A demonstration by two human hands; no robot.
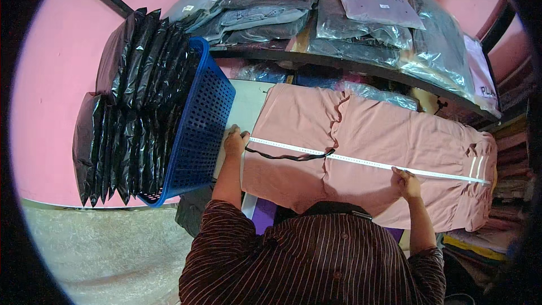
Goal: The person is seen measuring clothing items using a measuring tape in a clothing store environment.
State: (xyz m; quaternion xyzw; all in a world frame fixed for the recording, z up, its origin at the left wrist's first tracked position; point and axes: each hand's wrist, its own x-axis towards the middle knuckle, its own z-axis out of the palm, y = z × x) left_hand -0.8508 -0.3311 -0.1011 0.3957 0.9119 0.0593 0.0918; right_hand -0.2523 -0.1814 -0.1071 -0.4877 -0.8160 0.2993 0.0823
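A pink garment (372, 135), likely a skirt, lies flat before me, its gathered waist end with two short white cords (476, 168) at the right. A white tape measure (360, 161) stretches lengthwise over it. My left hand (236, 140) holds the tape's end at the garment's left edge. Farther right, my right hand (407, 183) has its fingertips on the tape, fingers curled. A twisted black cord (288, 156) lies on the cloth just below the tape, starting near my left hand. A wavy ruffled seam (337, 120) crosses the garment.
At left, a blue perforated plastic basket (199, 135) is tilted, packed with black plastic parcels (127, 106). A pale table surface (250, 97) shows beside it. Above the table's back, a dark shelf (360, 60) bears several bagged garments (271, 17). Folded cloth (478, 243) is stacked at right.
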